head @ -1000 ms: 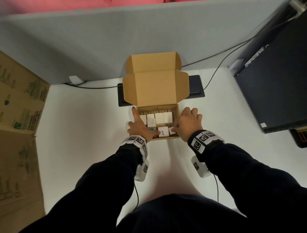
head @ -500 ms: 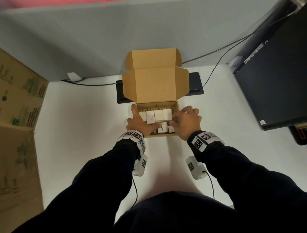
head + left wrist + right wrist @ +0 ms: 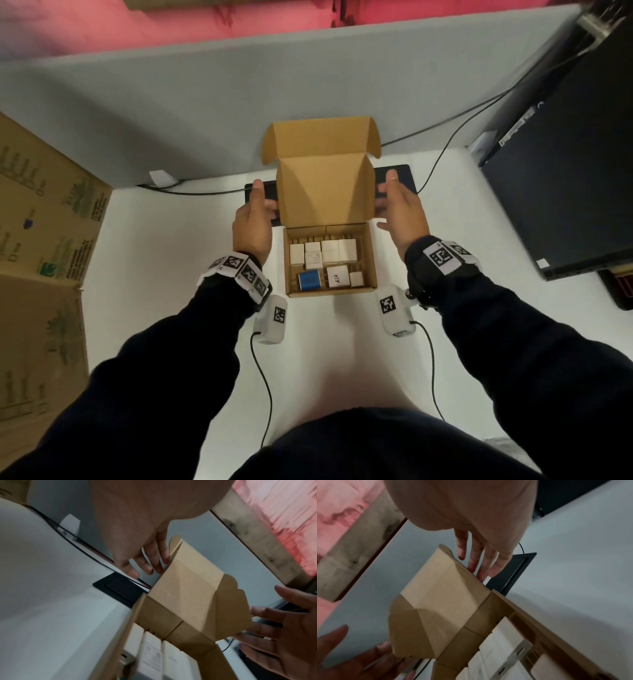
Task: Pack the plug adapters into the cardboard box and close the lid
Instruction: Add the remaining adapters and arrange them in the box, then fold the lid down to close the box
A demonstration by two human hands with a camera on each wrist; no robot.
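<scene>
Cardboard is what matters from here: your small brown cardboard box (image 3: 330,260) sits on the white desk (image 3: 178,274) straight in front of you, and it already holds the plug adapters. Four white square adapters (image 3: 322,253) line the far row, and a blue one (image 3: 309,280) and two more white ones (image 3: 337,277) fill the near row. No adapter lies loose on the desk as far as the head view shows, so you can judge the packing part done.

What is left is the closing. The brown hinged lid (image 3: 324,190) stands upright at the far edge of the box, its tuck flap (image 3: 321,137) raised above it and its side flaps folded inward. Your left hand (image 3: 252,224) is at the lid's left edge, fingers (image 3: 155,555) loosely extended against the card, gripping nothing. Your right hand (image 3: 400,209) mirrors it at the right edge, fingers (image 3: 476,555) straight, touching or just beside the flap; I cannot tell which.

You have yet to swing the lid down and tuck the flaps in.

Behind the box lies a flat black panel (image 3: 397,174) with a thin black cable (image 3: 445,154), and a dark computer case (image 3: 565,192) stands to your right.
</scene>
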